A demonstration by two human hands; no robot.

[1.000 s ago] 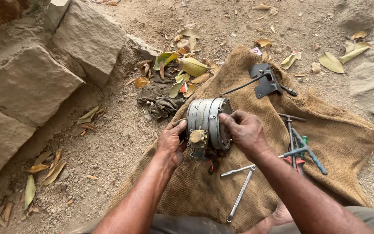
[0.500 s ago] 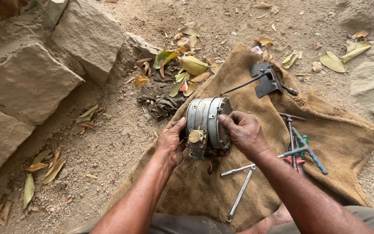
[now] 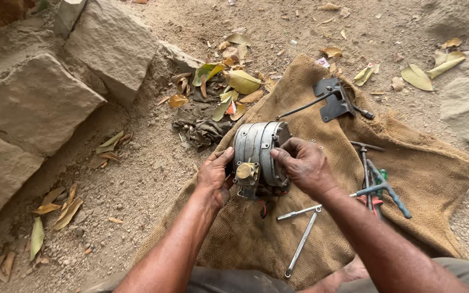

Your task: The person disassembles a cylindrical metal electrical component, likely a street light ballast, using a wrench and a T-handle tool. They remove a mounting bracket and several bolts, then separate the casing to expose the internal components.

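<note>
While big rough stones (image 3: 44, 103) edge the dirt, a burlap sack (image 3: 419, 179) lies spread with a round metal motor (image 3: 259, 149) standing on it. Both hands grip that motor: the left hand (image 3: 215, 176) on its left side, the right hand (image 3: 302, 165) over its right rim. Wrenches (image 3: 299, 239) lie just beside.

A small pink-and-white scrap, perhaps a wrapper (image 3: 322, 62), lies at the burlap sack's (image 3: 419, 173) far edge.

Outdoor dirt-ground repair spot, stone blocks (image 3: 39, 103), burlap sack (image 3: 419, 179), tools
</note>
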